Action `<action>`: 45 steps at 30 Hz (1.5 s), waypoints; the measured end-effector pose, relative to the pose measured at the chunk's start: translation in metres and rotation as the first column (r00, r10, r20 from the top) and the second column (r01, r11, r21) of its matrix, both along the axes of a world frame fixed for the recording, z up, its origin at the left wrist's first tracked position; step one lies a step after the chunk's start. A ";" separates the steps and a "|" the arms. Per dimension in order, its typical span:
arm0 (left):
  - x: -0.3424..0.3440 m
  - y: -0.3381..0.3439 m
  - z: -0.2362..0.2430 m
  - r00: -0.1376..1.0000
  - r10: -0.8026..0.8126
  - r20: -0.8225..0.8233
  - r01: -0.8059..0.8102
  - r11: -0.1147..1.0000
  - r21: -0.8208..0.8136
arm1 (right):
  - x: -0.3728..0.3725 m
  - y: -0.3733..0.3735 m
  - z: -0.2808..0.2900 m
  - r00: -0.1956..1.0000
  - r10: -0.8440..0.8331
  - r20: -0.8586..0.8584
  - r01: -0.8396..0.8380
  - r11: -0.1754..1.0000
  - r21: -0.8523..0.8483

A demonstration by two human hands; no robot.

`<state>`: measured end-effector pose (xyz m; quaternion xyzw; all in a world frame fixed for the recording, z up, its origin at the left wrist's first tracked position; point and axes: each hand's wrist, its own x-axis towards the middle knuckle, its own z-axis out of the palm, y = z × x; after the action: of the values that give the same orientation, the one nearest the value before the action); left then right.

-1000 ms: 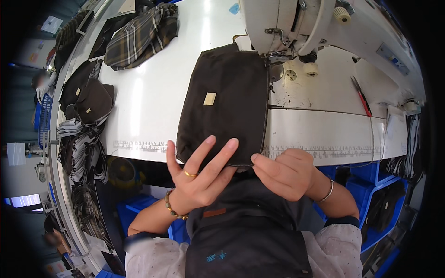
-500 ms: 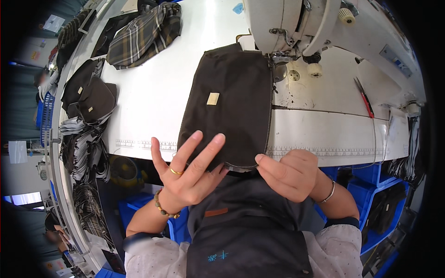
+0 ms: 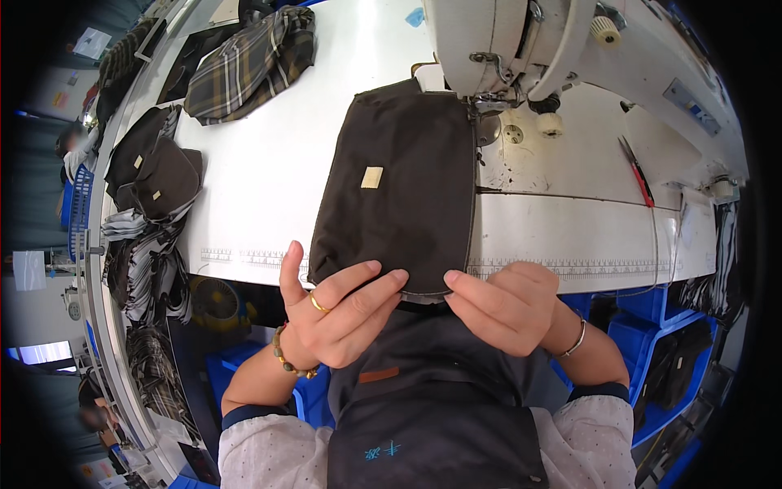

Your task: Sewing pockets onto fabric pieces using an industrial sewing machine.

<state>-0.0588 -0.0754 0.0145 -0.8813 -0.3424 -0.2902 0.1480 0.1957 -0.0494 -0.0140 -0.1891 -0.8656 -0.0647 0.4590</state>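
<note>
A dark brown fabric piece (image 3: 395,204) with a small cream patch and a stitched edge lies beside the presser foot of the white sewing machine (image 3: 464,49), its lower end at the table's front edge. My left hand (image 3: 338,314) is closed on that lower end, index and middle fingertips bent on top, little finger raised, thumb hidden. My right hand (image 3: 505,306) pinches the lower right corner, the other fingers curled. A greyish layer shows just under the bottom edge between my hands.
Folded plaid cloth (image 3: 244,65) lies at back left, piled brown and striped pieces (image 3: 151,171) at left. Red-handled snips (image 3: 643,183) rest right of the machine. Blue bins (image 3: 676,367) stand below the table, a fan (image 3: 216,301) at lower left. Co-workers (image 3: 98,416) appear at far left.
My left fingertips have moved down from the middle of the fabric's lower part to its bottom edge and drawn closer together. My right hand stays at the corner.
</note>
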 end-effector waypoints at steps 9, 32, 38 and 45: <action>-0.002 0.003 0.005 0.997 0.003 0.080 0.003 0.997 -0.082 | 0.004 -0.002 0.001 1.000 -0.001 -0.001 0.001 1.000 -0.009; 0.001 0.026 0.013 0.997 -0.066 -0.046 0.056 0.980 -0.191 | 0.000 -0.005 0.015 0.986 -0.126 0.113 0.115 0.988 0.099; 0.005 0.029 0.042 0.967 -0.146 -0.210 -0.005 0.810 -0.586 | 0.009 -0.011 -0.010 0.956 -0.001 0.293 0.028 0.996 -0.087; 0.052 0.052 0.010 0.975 -0.190 -0.115 0.118 0.883 -0.454 | 0.008 -0.005 -0.004 0.963 0.032 0.268 -0.019 0.999 -0.049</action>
<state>-0.0064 -0.0229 0.0249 -0.9362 -0.3155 -0.1453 -0.0540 0.2036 -0.0549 -0.0184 -0.1780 -0.9235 -0.0637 0.3337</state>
